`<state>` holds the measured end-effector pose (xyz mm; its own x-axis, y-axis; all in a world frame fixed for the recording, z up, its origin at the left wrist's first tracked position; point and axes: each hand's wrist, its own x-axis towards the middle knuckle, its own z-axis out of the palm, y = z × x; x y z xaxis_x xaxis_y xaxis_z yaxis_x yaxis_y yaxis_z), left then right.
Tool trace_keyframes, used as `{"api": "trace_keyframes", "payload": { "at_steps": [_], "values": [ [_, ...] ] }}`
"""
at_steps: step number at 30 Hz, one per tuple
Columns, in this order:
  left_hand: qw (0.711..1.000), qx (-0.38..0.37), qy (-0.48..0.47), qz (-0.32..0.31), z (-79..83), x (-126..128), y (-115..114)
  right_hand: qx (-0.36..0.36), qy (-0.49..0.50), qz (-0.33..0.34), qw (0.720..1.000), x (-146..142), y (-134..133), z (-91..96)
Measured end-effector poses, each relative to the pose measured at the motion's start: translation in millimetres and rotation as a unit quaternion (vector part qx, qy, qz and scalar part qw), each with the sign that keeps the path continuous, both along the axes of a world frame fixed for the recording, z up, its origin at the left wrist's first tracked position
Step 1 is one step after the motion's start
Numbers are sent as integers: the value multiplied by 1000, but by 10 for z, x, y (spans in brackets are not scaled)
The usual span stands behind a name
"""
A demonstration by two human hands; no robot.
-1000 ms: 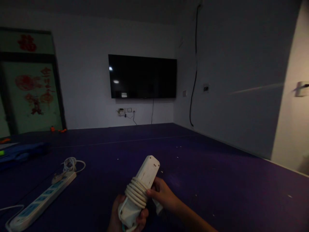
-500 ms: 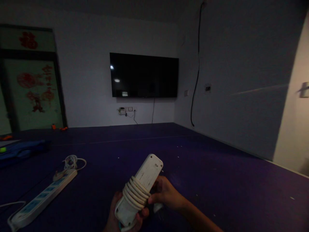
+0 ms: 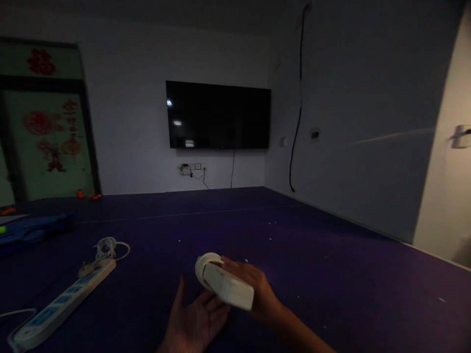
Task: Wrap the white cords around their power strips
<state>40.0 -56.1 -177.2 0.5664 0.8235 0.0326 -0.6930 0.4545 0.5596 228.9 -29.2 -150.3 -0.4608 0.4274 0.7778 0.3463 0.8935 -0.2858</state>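
A white power strip (image 3: 228,287) with its cord wound around it is gripped in my right hand (image 3: 253,284). Its near end points toward me and to the right, and the coils sit at its far end. Below and left of it, my left hand (image 3: 196,318) lies palm up with the fingers stretched out. Those fingertips reach under the strip; whether they touch it I cannot tell. The strip's socket face and its plug are not visible.
On the dark purple surface (image 3: 331,284) at left lies another power strip (image 3: 66,301), blue-faced, its white cord (image 3: 106,247) bundled at the far end. Behind it is a blue cloth (image 3: 37,228). Small white scraps dot the surface. A television (image 3: 219,115) hangs on the far wall.
My left hand has let go of the wound power strip and opened flat. My right hand now holds the strip, which has turned from its broad back to end-on.
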Motion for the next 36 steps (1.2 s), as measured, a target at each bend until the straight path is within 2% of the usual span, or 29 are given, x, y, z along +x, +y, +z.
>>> {"api": "trace_keyframes", "payload": {
  "at_steps": [4, 6, 12, 15, 19, 21, 24, 26, 28, 30, 33, 36],
  "values": [
    [998, 9, 27, 50, 37, 42, -48, 172, -123, -27, 977, 131, 24, 62],
    [996, 10, 42, 78, 37, 64, -84, 220, -160, -34, 962, 136, 16, 66],
    [984, 9, 100, 149, 4, 115, -154, 180, -195, 3, 964, 55, -66, 22],
    [978, 5, 126, 165, 1, 135, -162, 192, -191, 6, 963, 75, -64, 14],
    [964, 12, 164, 209, 33, 191, -187, 235, -183, -44, 954, 156, -14, 10],
    [949, 18, 191, 249, 45, 218, -201, 223, -169, -88, 956, 180, 6, 19],
    [933, 28, 224, 280, 29, 227, -205, 121, -124, -143, 974, 151, 11, 56],
    [926, 32, 238, 292, 6, 213, -193, 9, -81, -158, 984, 88, 2, 82],
    [919, 36, 248, 304, -3, 196, -178, -114, -26, -150, 982, 14, 2, 85],
    [915, 34, 255, 311, 10, 184, -171, -217, 37, -125, 967, -46, 25, 55],
    [909, 19, 255, 328, 65, 179, -188, -324, 147, -67, 932, -71, 117, -43],
    [905, 12, 251, 343, 113, 180, -218, -425, 263, 4, 866, -36, 221, -136]
  ]
}}
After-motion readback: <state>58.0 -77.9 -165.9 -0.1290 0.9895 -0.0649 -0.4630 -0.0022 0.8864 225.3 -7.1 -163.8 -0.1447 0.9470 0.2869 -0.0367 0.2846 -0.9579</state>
